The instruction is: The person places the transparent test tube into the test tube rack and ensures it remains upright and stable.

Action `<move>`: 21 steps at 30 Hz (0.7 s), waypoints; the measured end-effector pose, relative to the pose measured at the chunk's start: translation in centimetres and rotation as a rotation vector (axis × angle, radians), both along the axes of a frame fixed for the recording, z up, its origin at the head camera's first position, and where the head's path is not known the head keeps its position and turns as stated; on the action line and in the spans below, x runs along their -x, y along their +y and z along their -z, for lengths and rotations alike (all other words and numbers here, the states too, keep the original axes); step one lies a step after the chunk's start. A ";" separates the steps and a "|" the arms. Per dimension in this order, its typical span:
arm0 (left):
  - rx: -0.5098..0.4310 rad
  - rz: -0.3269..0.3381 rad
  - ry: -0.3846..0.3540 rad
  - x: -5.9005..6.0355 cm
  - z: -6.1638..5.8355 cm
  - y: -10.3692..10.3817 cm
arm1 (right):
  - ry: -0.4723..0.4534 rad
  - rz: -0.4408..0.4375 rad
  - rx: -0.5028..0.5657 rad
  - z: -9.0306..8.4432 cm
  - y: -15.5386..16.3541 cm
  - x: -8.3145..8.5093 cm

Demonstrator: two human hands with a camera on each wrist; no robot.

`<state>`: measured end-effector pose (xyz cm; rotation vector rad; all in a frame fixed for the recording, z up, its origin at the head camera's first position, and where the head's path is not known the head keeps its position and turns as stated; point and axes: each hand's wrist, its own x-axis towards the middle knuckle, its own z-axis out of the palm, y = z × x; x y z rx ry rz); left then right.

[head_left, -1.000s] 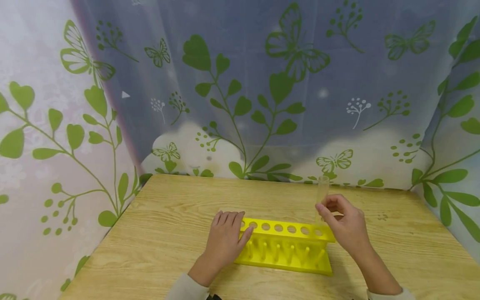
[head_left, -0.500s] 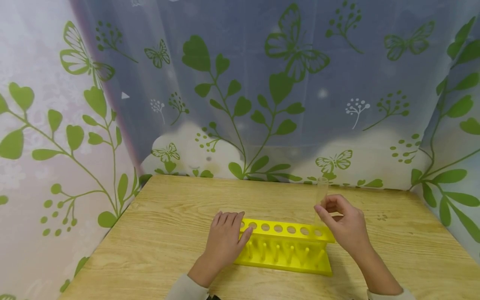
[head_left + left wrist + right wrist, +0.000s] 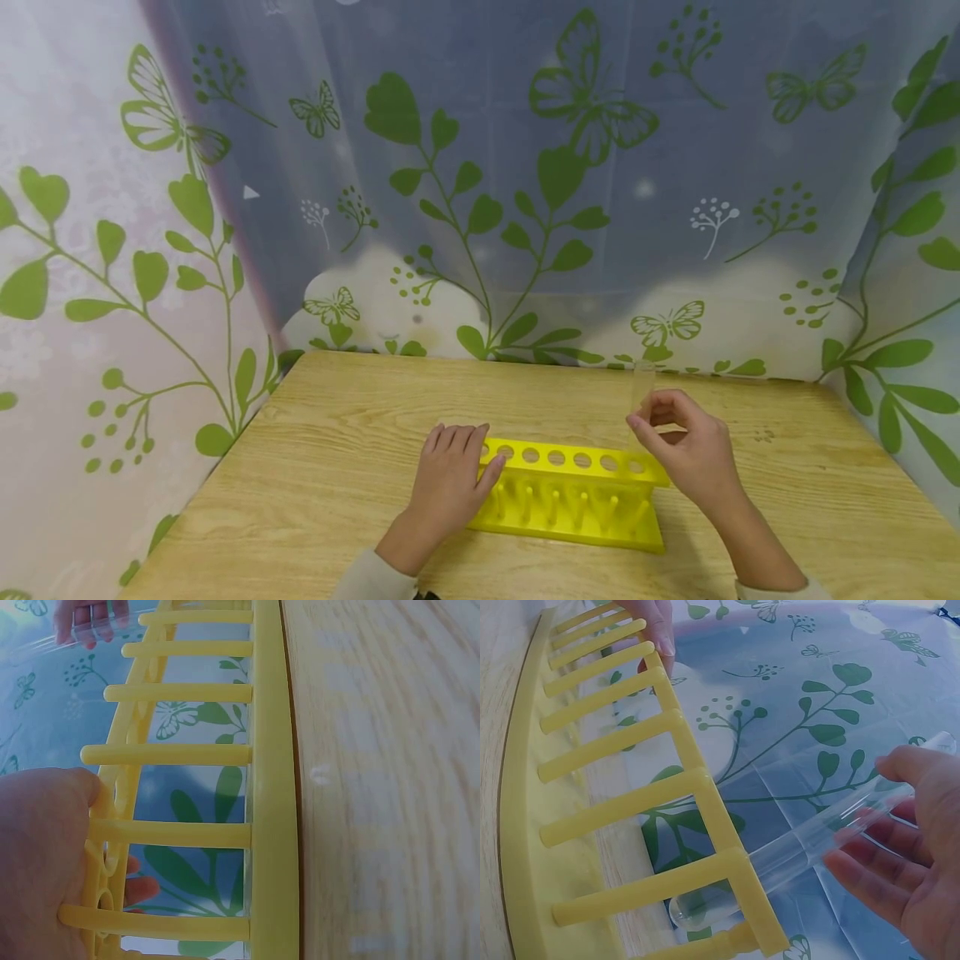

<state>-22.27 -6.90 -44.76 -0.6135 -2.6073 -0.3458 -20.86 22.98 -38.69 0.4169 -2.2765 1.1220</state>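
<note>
- Seating clear test tube [image 3: 795, 851] in the end hole of yellow rack [image 3: 573, 492]; your right hand [image 3: 693, 450] pinches it.
- Left hand [image 3: 450, 483] rests flat on the rack, fingers straight.
- Next, judged: lower straight, then release.

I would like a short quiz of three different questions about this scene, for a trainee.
1. True or false: the left hand rests on the left end of the yellow rack.
2. Multiple choice. What does the right hand hold? A) a clear test tube B) a red pen C) a metal spoon
3. Fill the gap: the clear test tube passes through the rack's top hole at its ____ end, seen from the head view.

Key
1. True; its fingers lie on the top plate.
2. A; the fingers pinch the tube near its upper part.
3. Right; the right wrist view shows the rounded bottom already below the top plate.
</note>
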 end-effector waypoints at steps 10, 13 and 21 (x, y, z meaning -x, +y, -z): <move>-0.006 0.005 0.000 0.1 0.1 0.0 | -0.036 -0.013 -0.024 -0.2 0.1 -0.1; -0.003 0.004 0.004 0.1 0.1 0.0 | -0.057 -0.025 -0.029 -0.2 0.1 -0.1; -0.003 0.005 0.018 0.2 0.3 0.0 | -0.108 -0.051 -0.038 -0.2 0.1 -0.2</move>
